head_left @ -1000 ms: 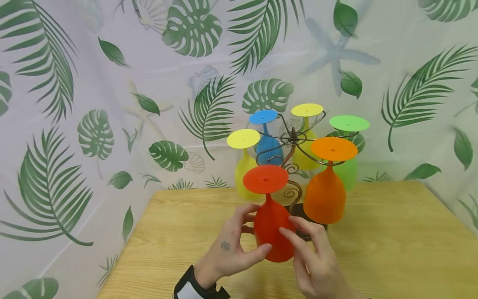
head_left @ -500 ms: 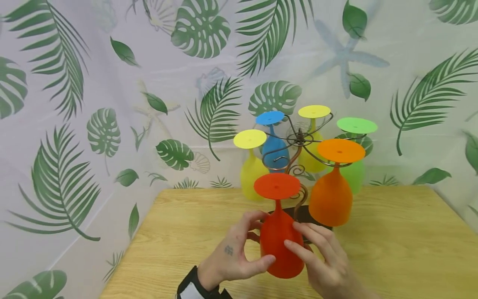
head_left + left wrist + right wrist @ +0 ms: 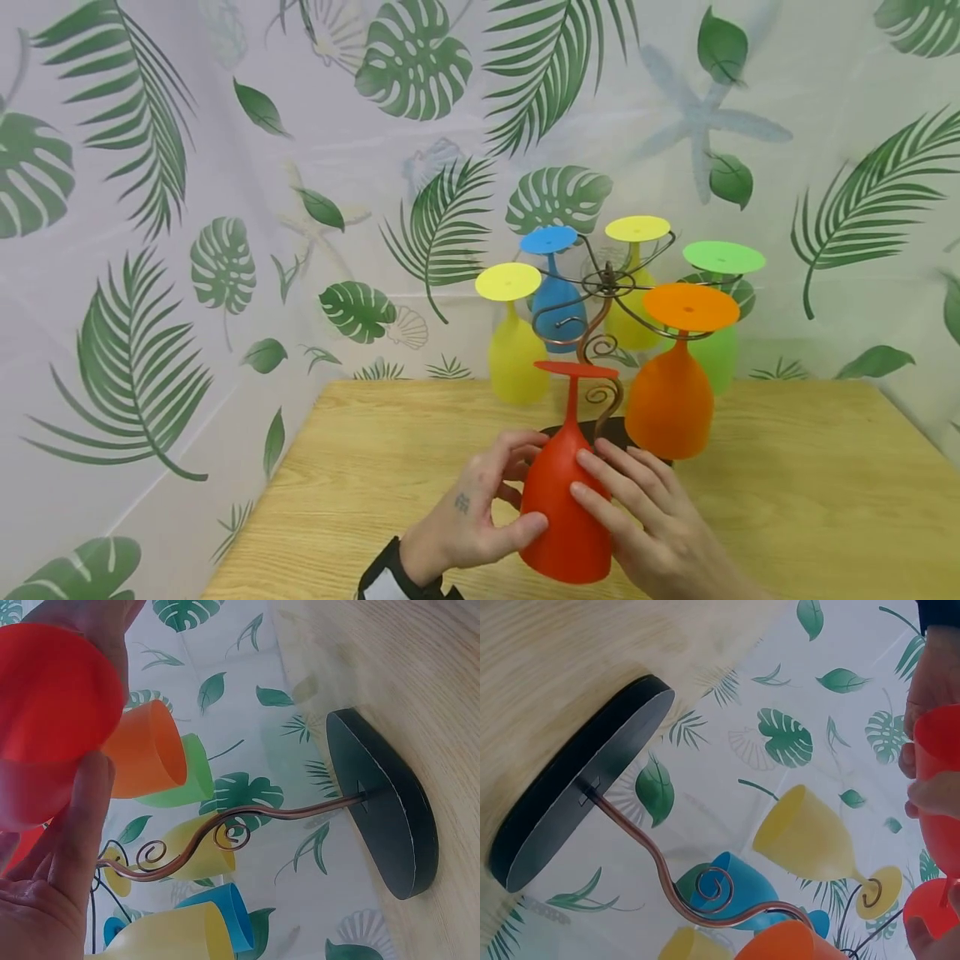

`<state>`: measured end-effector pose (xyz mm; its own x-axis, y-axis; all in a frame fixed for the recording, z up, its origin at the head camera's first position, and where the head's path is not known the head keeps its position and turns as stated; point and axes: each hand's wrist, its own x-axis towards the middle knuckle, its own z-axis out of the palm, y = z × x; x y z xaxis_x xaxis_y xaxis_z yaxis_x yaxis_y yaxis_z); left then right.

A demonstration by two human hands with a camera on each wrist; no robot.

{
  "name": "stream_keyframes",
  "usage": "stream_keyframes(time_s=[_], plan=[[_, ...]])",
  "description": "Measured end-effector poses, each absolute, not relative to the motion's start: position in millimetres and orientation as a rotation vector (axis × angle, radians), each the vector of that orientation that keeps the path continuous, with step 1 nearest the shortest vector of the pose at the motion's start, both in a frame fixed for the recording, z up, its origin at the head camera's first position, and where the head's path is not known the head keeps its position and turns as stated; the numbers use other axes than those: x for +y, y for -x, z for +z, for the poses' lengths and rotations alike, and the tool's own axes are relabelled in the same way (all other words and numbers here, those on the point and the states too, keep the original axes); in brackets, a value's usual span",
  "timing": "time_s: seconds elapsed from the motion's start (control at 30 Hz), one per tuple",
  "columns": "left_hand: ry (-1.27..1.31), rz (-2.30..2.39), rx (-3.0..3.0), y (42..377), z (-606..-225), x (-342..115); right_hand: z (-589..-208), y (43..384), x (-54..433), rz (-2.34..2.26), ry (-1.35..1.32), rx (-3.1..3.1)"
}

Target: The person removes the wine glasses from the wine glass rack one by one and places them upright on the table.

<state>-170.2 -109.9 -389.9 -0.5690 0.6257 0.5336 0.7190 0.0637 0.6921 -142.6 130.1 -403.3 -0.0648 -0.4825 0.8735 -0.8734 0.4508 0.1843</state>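
An upside-down red plastic goblet [image 3: 567,504] is held low in front of the rack, its foot tilted nearly edge-on. My left hand [image 3: 480,508] grips the bowl from the left, thumb in front and fingers behind. From the right, my right hand [image 3: 652,508] holds the same bowl, with fingers lying along its front. Behind stands a bronze wire goblet rack [image 3: 609,283]; its front-left loop holds no goblet. Other loops carry yellow [image 3: 517,358], blue [image 3: 558,312], green [image 3: 712,358] and orange [image 3: 670,400] goblets, hanging upside down.
The rack's curved stem [image 3: 285,814] rises from a flat dark base [image 3: 382,810] on the wooden table [image 3: 360,467]. Behind the table hangs a white leaf-patterned backdrop [image 3: 420,250]. The orange goblet hangs close beside my right hand.
Both hands have brought the red goblet lower, away from the rack's loop. Its foot has tipped from face-up to nearly edge-on. The head view has shifted slightly left.
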Motion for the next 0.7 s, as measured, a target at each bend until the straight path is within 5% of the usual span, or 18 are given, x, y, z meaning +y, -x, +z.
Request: stream_keyframes(time_s=[0.7], plan=[[1.421,-1.520,-2.229,166.9,-394.7,-110.1,-418.4,135.9,127.9,0.695,-1.225,-1.842]])
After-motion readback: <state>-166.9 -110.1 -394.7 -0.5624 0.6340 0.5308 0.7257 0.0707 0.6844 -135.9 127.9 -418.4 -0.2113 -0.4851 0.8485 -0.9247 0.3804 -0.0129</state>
